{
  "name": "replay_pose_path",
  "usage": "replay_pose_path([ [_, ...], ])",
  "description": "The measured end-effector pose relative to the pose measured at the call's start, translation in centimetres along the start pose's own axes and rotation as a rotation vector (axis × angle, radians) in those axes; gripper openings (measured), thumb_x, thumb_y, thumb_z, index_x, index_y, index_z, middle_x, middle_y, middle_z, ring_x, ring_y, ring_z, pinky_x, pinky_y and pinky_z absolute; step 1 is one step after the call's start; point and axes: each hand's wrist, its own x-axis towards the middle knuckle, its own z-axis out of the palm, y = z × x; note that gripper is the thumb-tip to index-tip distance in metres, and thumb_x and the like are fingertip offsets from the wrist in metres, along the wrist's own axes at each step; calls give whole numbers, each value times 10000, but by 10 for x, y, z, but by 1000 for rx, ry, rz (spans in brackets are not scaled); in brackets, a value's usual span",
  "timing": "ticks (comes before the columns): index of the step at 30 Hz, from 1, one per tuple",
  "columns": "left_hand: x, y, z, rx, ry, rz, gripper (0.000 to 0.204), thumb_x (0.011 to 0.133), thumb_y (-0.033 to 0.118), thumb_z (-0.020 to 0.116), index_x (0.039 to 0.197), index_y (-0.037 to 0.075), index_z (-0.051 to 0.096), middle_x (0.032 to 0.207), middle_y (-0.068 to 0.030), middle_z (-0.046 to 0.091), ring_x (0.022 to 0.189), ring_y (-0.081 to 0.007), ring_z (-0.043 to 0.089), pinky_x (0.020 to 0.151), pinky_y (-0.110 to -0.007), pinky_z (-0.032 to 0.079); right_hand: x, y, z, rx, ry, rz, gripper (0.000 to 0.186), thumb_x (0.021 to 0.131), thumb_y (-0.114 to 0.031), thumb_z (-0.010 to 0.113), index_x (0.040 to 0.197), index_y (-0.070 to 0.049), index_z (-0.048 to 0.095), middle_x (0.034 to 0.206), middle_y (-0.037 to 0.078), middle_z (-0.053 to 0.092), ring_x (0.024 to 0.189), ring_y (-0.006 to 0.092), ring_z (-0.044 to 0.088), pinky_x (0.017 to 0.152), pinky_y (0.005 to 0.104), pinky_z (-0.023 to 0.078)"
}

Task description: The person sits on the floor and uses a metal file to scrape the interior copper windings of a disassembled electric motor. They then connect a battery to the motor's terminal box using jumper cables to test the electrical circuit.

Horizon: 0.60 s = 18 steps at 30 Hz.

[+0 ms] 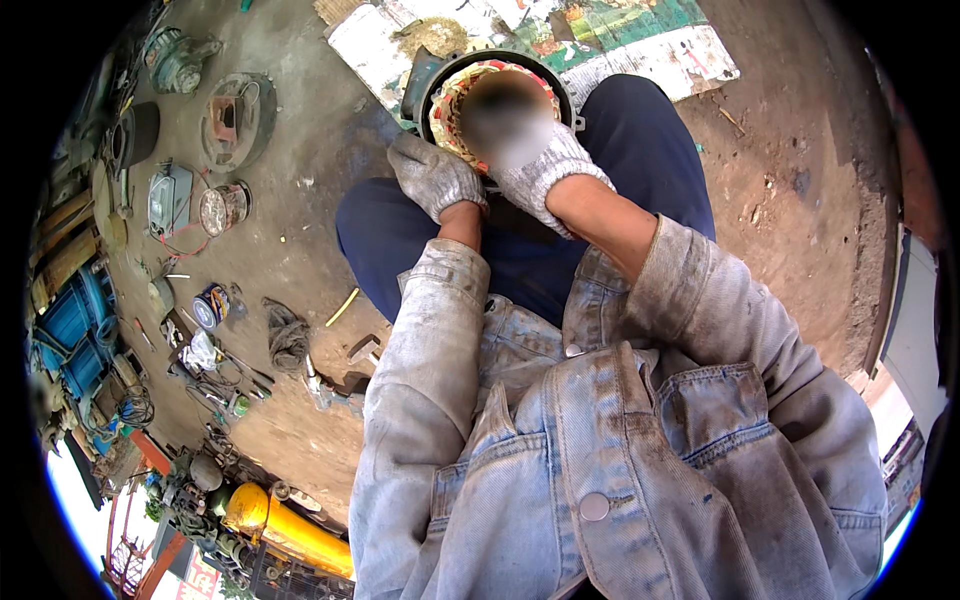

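An electric motor housing (pixel 421 84), dark and round, sits between my knees with its open end up. Inside it runs a ring of stator windings (pixel 453 98) with yellowish and red insulation. My left hand (pixel 432 176), in a grey-white knit glove, is closed against the housing's lower left rim. Over the bore is my right hand (pixel 548 172), gloved too, reaching in from the right. A blurred patch covers its fingers and the middle of the bore, so what they hold, if anything, is hidden.
Stained cardboard (pixel 690 60) lies under and beyond the motor. On the floor at left are a round metal end cover (pixel 240 120), a motor part (pixel 178 60), a tin can (pixel 224 207), a hammer (pixel 365 348), a dark rag (pixel 287 335) and several tools. A yellow cylinder (pixel 300 540) lies farther lower left.
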Motion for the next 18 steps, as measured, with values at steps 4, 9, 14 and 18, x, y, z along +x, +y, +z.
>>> replay_pose_path([
  [4,0,4,2,4,25,-13,472,1104,366,411,1053,-56,616,992,-299,671,929,-512,620,854,-546,478,-11,1,-13,71,319,-108,237,979,-175,521,977,-46,719,820,154,711,785,345,706,711,461,565],
  [9,-5,4,11,-123,3,-12,470,1103,366,416,1063,-58,615,1010,-302,671,933,-508,620,862,-531,477,13,25,1,-105,132,-127,308,1012,-200,503,1198,-68,711,956,158,743,876,366,722,764,472,574],
  [14,-2,2,0,-105,2,-72,464,1101,361,415,1067,-58,613,1014,-306,667,935,-503,614,872,-519,478,11,7,-12,-6,-136,-19,358,1004,-207,513,1277,-60,692,1090,207,747,1004,382,731,855,488,580],
  [18,-6,11,-4,-81,6,6,468,1098,362,411,1057,-62,605,1003,-311,659,928,-504,609,870,-517,473,33,-8,-22,15,-325,140,367,1008,-207,520,1284,-34,690,1136,199,753,1022,376,734,882,460,586],
])
